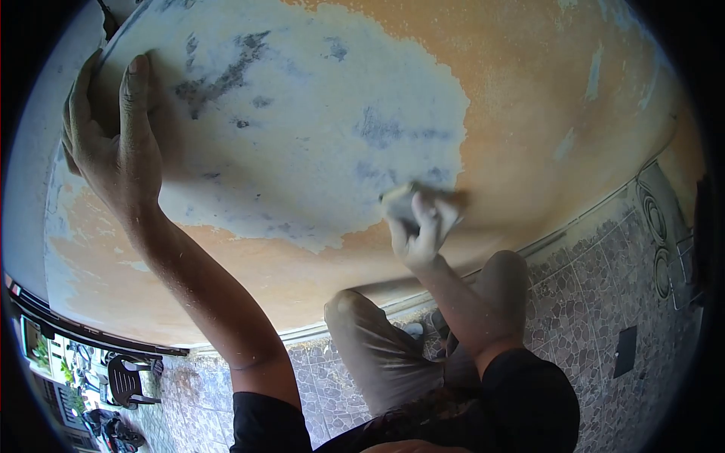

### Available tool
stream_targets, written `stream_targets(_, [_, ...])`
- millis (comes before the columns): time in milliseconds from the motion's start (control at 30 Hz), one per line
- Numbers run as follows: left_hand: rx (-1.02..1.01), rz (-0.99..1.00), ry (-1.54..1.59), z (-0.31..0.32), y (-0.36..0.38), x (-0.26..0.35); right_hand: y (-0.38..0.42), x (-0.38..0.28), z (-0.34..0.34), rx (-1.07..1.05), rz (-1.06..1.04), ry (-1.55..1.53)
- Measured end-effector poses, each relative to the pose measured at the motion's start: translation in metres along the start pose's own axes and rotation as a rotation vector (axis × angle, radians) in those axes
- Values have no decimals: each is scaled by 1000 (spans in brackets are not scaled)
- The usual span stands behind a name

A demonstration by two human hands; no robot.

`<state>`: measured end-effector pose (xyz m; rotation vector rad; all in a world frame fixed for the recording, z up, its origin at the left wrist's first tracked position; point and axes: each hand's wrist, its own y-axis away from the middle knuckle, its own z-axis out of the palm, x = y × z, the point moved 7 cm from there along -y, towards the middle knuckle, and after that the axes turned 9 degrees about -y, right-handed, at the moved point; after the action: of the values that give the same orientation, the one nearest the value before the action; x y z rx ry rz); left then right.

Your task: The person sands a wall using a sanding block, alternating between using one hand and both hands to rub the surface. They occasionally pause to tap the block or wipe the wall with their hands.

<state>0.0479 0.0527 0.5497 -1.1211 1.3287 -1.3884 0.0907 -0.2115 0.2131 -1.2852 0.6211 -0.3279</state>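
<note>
A wall stands before me, with a large pale bare patch (pixel 317 113) marked by dark grey smudges and surrounded by peeling orange paint (pixel 521 113). My left hand (pixel 117 147) rests at the wall's left corner, fingers apart and holding nothing. Near the lower right edge of the patch, my right hand (pixel 423 226) grips a small flat sanding block (pixel 398 198) against the wall. Motion blurs that hand and the block, and the fingers partly cover the block. Pale dust coats both hands and forearms.
My bent knees (pixel 355 309) are close to the wall's base. Below lies a stone-patterned tile floor (pixel 566 325) with a dark flat rectangle (pixel 625 352). Coiled cable (pixel 653 215) lies at the right. A dark chair (pixel 128 380) and a motorcycle (pixel 109 430) stand at the lower left.
</note>
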Motion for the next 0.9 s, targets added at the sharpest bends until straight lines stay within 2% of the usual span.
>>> stream_targets(67, [-2,-16,8,1,0,-2,78,10,-4,-155,0,-36])
stream_targets(100, [-7,-27,17,3,0,-2,71,7,-6,-187,11,-12])
stream_targets(133, [-2,-26,18,5,-2,-1,53,-1,-8,-219,24,10])
stream_targets(200, [2,-21,-4,2,0,1,-22,-2,-6,-98,74,-22])
stream_targets(267, [0,-30,20,3,1,-3,-107,4,-3,99,193,-231])
stream_targets(300, [0,-35,46,3,1,-5,-144,4,-3,121,200,-228])
stream_targets(367, [7,-21,13,2,1,-3,-165,3,0,150,199,-234])
stream_targets(433, [7,-11,-25,-1,2,0,-145,-8,3,153,115,-88])
stream_targets(467, [6,-9,-53,0,2,1,-112,-13,5,117,30,0])
stream_targets(500, [2,-9,-81,0,2,2,-59,-6,6,65,88,-25])
stream_targets(533, [7,-12,-82,1,3,2,-2,4,5,72,10,-99])
stream_targets(600, [1,-42,-60,2,5,0,100,24,-7,-126,-11,-13])
stream_targets(633, [-1,-44,-59,1,6,0,94,22,-14,-178,-8,6])
stream_targets(667, [5,-31,-51,2,4,-2,77,14,-18,-219,-6,27])
stream_targets(733, [-17,-32,-42,2,6,-5,-11,4,-16,-112,46,40])
stream_targets(767, [-12,-21,-44,3,4,-6,-60,9,-15,-20,128,-51])
stream_targets(833, [6,-15,-37,4,3,-7,-156,11,-13,92,106,-99])
stream_targets(900, [9,-24,-45,4,4,-8,-196,10,-6,128,104,-153])
